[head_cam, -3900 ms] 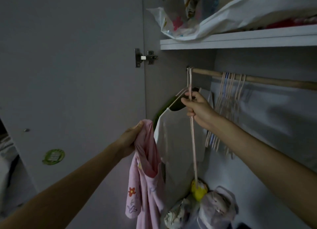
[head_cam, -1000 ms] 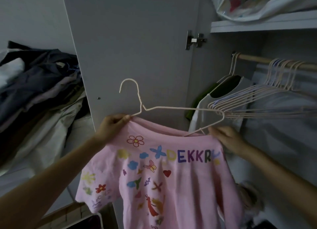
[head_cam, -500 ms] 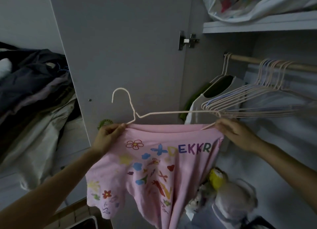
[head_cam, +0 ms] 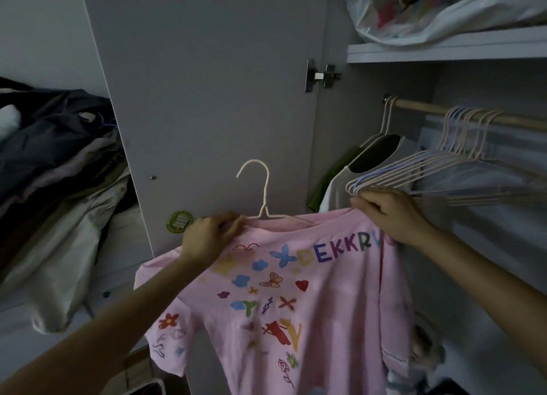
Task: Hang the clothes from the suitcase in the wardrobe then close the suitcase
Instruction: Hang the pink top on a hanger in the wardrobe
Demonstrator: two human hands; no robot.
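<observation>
Pink shirt shoulders pinched by left hand fingers; right hand fingers likewise.

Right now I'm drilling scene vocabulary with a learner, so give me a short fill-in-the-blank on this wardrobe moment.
1. Both hands hold a T-shirt whose colour is ____.
2. The left hand and the right hand are fitting that shirt onto a wire ____.
3. The empty hangers hang from a wooden ____ inside the wardrobe.
4. The round sticker on the wardrobe door is ____.

Missing words: pink; hanger; rail; green
</observation>
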